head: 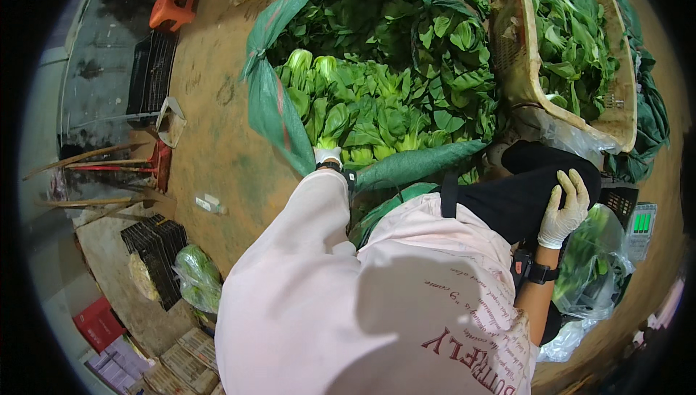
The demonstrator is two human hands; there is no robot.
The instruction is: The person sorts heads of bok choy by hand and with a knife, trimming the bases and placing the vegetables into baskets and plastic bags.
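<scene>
My left hand (328, 155), in a white glove, is at the near left side of a green woven sack (283, 118) full of bok choy. Its fingers close around the pale base of one bok choy head (333, 125), leaves pointing away from me; the fingertips are partly hidden. Beside it, more bok choy (380, 118) lies in rows inside the sack, with darker leaves (353, 20) piled behind. My right hand (565, 207), in a thin whitish glove, rests on my black-clothed knee (522, 194) with fingers slightly apart and nothing in them.
A yellowish plastic crate (535, 77) of leafy greens stands at right. Below it are a plastic bag of greens (590, 264) and a digital scale (642, 229). Leftward are an orange stool (173, 8), a red-headed broom (161, 166), a black crate (155, 256) and another bag of greens (198, 281).
</scene>
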